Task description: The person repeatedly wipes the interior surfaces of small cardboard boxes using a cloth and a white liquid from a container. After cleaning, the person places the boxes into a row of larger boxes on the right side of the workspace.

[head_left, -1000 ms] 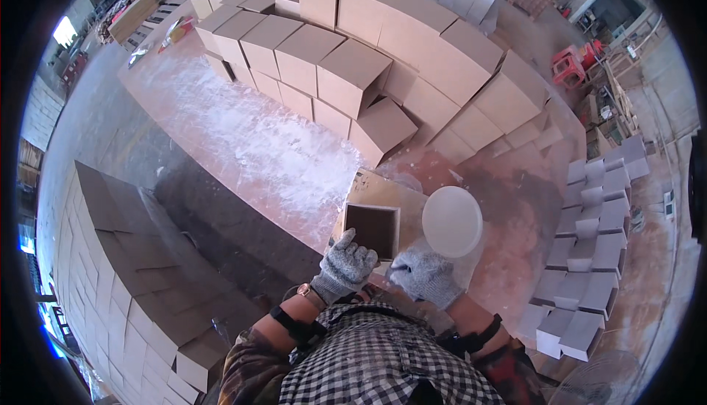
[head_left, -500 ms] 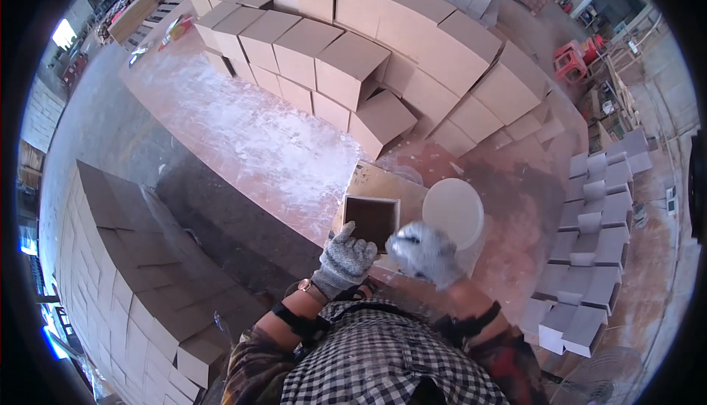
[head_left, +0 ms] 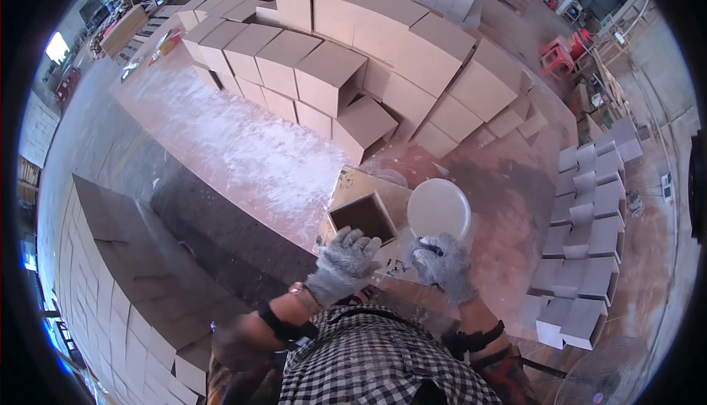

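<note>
A square, open-topped box [head_left: 372,206] with pale rims and a brown inside sits turned at an angle on a low board [head_left: 352,182] in front of me. At its near wall, my left hand [head_left: 345,259], in a grey knit glove, is bent over the rim and appears to grip it; the near wall is partly hidden. To the right, my right hand [head_left: 444,263], gloved alike, is closed just below a round white bucket top [head_left: 439,210]. Whatever lies within its curled fingers, if anything, is hidden.
Stacked brown boxes [head_left: 368,18] curve across the far side. More boxes [head_left: 125,272] form a wall on my left, and grey-brown ones [head_left: 582,239] stand in rows on the right. White powder [head_left: 258,140] covers part of the reddish floor sheet. A wire fan [head_left: 600,379] stands lower right.
The box has turned from nearly square-on to an angle. My right hand has drawn away from the box's right edge toward the bucket top, while my left hand stays at the near wall.
</note>
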`<state>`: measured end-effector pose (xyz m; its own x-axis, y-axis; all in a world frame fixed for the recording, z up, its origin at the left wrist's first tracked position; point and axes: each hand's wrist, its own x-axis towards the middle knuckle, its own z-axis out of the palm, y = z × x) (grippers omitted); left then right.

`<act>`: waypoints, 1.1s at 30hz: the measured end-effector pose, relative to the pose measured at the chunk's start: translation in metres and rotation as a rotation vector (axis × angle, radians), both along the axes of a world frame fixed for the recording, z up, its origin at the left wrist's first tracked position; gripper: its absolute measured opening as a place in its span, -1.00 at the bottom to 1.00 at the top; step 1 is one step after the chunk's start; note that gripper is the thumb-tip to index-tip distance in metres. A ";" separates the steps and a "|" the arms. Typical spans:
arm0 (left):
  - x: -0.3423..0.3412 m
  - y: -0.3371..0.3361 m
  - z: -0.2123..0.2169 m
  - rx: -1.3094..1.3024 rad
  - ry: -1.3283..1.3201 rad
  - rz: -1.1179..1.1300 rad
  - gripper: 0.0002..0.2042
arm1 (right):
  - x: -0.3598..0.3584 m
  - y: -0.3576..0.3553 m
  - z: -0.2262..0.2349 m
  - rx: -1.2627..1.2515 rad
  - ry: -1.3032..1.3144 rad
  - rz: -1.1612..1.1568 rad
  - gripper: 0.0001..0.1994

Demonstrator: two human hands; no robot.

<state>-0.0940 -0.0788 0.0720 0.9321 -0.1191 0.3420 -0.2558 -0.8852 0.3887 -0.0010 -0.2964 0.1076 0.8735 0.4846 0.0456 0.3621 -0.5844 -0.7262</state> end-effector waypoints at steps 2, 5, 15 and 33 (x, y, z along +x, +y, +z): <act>0.002 0.034 0.010 0.041 -0.083 -0.084 -0.60 | 0.009 0.011 -0.002 0.013 -0.008 -0.014 -0.83; 0.017 0.075 0.013 0.119 -0.171 -0.344 -0.58 | 0.028 0.044 0.008 -0.092 -0.594 0.266 -0.83; 0.008 0.067 -0.028 0.201 -0.136 -0.318 -0.76 | -0.053 0.078 0.001 -0.032 0.046 0.150 -0.83; -0.013 0.019 -0.035 0.061 -0.054 0.137 -0.76 | -0.015 0.081 -0.004 -0.278 -0.216 0.242 -0.82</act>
<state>-0.1066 -0.0600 0.0369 0.9215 -0.0145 0.3880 -0.1502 -0.9349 0.3217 -0.0163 -0.2156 0.1034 0.7181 0.6939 0.0535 0.6391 -0.6271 -0.4453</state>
